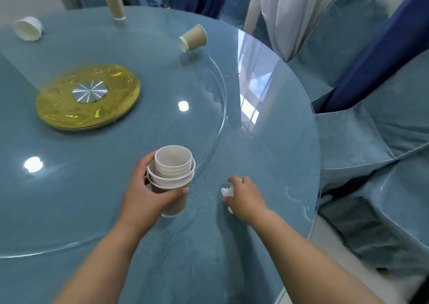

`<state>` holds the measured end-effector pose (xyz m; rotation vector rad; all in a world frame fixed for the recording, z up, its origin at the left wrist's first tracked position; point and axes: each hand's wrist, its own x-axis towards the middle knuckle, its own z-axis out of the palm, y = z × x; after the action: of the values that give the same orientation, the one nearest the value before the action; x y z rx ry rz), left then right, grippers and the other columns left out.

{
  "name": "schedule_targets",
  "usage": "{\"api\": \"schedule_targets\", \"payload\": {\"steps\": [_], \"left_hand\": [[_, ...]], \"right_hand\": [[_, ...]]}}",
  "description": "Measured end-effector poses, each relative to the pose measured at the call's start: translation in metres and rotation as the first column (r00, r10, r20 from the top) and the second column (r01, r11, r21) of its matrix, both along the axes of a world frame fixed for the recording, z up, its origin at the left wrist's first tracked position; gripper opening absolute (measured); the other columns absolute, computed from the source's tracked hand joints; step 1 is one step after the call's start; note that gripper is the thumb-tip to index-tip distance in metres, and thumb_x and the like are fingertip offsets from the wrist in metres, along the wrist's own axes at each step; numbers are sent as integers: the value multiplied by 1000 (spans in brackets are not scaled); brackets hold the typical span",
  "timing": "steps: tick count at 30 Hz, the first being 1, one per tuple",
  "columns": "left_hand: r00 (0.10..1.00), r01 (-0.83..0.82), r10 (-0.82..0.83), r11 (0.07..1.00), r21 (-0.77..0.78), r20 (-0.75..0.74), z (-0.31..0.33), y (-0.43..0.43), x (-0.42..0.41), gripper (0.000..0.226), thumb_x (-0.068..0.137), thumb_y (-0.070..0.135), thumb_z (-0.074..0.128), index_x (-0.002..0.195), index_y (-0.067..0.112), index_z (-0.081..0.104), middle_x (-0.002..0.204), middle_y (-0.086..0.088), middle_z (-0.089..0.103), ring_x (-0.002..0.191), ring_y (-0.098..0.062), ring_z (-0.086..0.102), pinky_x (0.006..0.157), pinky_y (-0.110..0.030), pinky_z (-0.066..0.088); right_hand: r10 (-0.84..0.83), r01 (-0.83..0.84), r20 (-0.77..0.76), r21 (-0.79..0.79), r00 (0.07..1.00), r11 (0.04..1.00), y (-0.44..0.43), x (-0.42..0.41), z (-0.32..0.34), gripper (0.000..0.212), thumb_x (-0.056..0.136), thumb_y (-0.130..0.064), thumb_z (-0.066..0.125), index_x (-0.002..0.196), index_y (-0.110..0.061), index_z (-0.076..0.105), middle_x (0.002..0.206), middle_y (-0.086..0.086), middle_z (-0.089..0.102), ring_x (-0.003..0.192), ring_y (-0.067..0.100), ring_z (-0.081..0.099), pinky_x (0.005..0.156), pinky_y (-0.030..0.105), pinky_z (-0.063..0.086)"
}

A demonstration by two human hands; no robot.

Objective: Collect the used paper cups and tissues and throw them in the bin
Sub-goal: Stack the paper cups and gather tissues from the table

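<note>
Several nested paper cups [173, 176], likely light and crushable, sit in the left hand [144, 194], its fingers wrapped round the sidewall — squeeze gently; the right hand [246, 197] pinches a soft crumpled tissue [227, 192] on the bench [278, 164].

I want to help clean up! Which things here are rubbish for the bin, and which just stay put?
For the bin:
stacked cups held in the left hand
white tissue gripped by the right hand
standing brown cup
tipped brown cup
white cup lying far left

Just there:
gold disc
glass turntable
covered chairs
</note>
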<state>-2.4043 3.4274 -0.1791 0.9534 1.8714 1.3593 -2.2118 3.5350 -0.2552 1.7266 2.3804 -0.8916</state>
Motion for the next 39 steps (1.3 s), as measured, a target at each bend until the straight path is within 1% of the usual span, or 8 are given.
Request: {"api": "schedule_targets", "payload": {"steps": [5,10,15,22,26,30,33,39], "left_hand": [[996,87,-87,995,54,10,7,-16,11,84,43,27,84,120,40,52,117,16,61,105,-7,57,85,-32,49],[977,205,-211,973,108,42,19,-36,23,80,43,27,84,113,48,51,113,20,61,96,5,58,77,-21,46],[937,333,-344,932,144,55,24,-62,40,79,41,31,84,110,51,51,103,38,58,91,12,57,75,-15,43],[841,517,-535,839,168,81,30,-93,92,78,39,30,85,106,52,52,101,36,59,88,12,57,75,-19,46],[748,638,-659,748,183,81,40,-105,140,75,42,27,85,102,55,50,97,40,58,86,14,56,66,-6,42],[649,739,-759,645,195,52,44,-114,202,80,51,9,93,106,50,50,100,31,59,91,5,57,68,-13,44],[562,803,-826,558,211,47,45,-122,260,77,55,4,89,106,47,50,94,38,59,86,14,57,66,-7,45],[376,899,-925,379,219,57,40,-147,395,78,52,5,91,111,41,54,100,30,63,88,11,60,71,-11,46]], "right_hand": [[-379,357,-251,-132,891,925,-31,16,24,77,80,-31,73,141,-19,27,136,6,43,117,29,50,99,37,41],[-562,546,-450,-179,694,818,-77,36,62,79,76,-24,78,138,-14,29,122,2,48,99,19,50,81,24,36],[-622,670,-569,-158,538,725,-138,58,91,56,77,-26,78,122,-18,44,107,-2,53,92,14,54,78,22,38],[-663,801,-656,-147,360,581,-224,105,111,46,77,-27,77,113,-24,49,101,-6,57,85,6,56,67,15,43],[-699,870,-665,-150,262,469,-270,149,117,42,79,-27,75,112,-26,48,99,-9,56,86,7,57,65,16,44],[-725,933,-672,-144,152,329,-310,204,116,43,79,-26,75,114,-24,49,102,-5,56,86,7,57,64,15,42],[-737,961,-671,-146,79,236,-340,254,113,44,78,-24,76,113,-24,50,102,-5,57,86,7,57,64,15,43],[-737,985,-670,-168,-91,30,-405,372,103,42,75,-20,78,108,-22,52,95,-4,58,83,12,58,69,22,47]]}}
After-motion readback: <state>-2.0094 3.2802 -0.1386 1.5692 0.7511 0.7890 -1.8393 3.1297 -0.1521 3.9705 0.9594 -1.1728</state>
